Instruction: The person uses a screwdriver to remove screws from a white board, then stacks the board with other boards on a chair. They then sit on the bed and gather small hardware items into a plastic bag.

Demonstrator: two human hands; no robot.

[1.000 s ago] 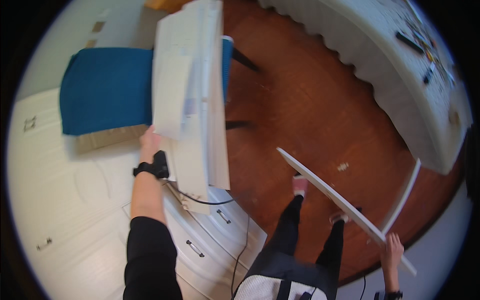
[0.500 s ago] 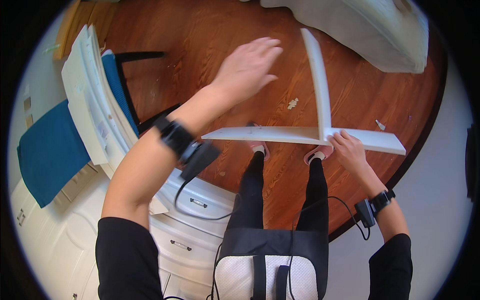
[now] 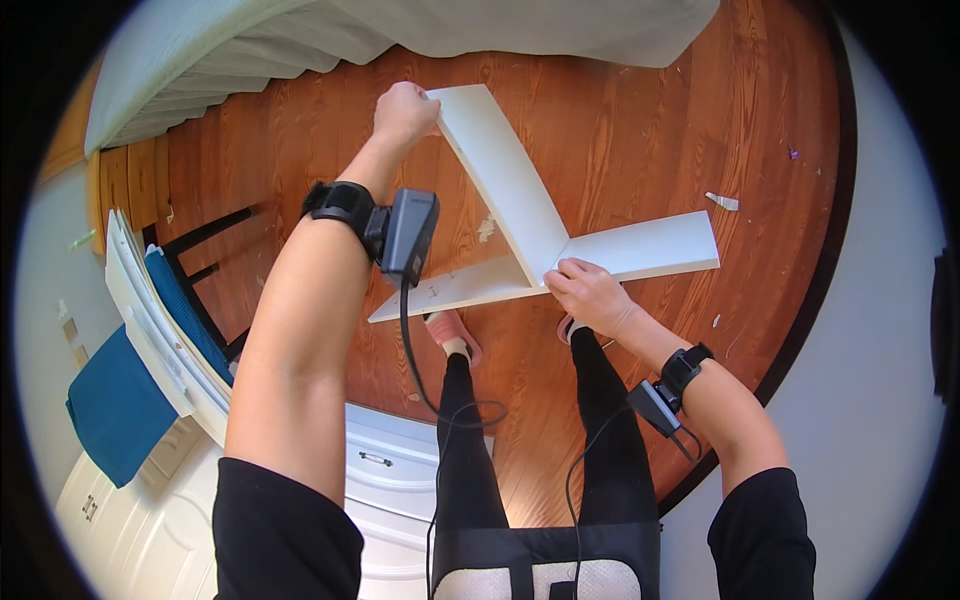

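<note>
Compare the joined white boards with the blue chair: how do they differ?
Colour: the joined boards are white; the chair is blue with dark legs.
Handling: the joined boards are held; the chair isn't.
Place: the joined boards are straight ahead; the chair is off to the left.

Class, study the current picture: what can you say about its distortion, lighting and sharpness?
Head view: fisheye distortion, with black corners and the floor's dark edge bowing at right; head view: a paler, brighter floor patch between the legs; head view: left hand, right hand and white boards look fairly sharp.
</note>
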